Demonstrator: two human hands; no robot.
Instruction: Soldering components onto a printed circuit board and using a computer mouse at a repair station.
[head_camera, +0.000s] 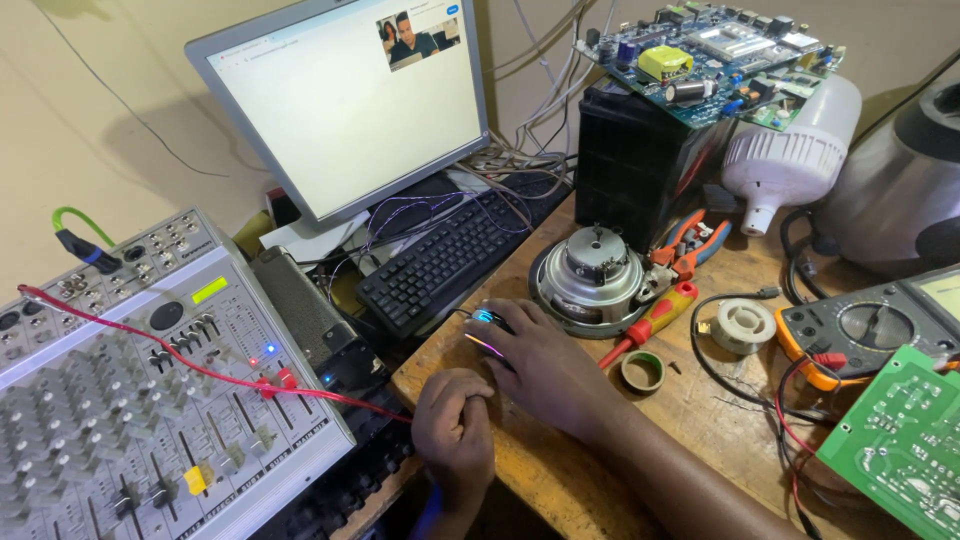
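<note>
My right hand (545, 365) lies cupped over the mouse (487, 327) at the bench's (700, 400) near-left edge; its long axis points far-left toward the keyboard (455, 255). My left hand (455, 425), loosely curled and holding nothing, rests just nearer.

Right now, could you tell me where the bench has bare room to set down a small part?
Bare wood lies between the tape ring, the solder spool and the green board. The back is crowded around the motor, pliers and battery.
</note>
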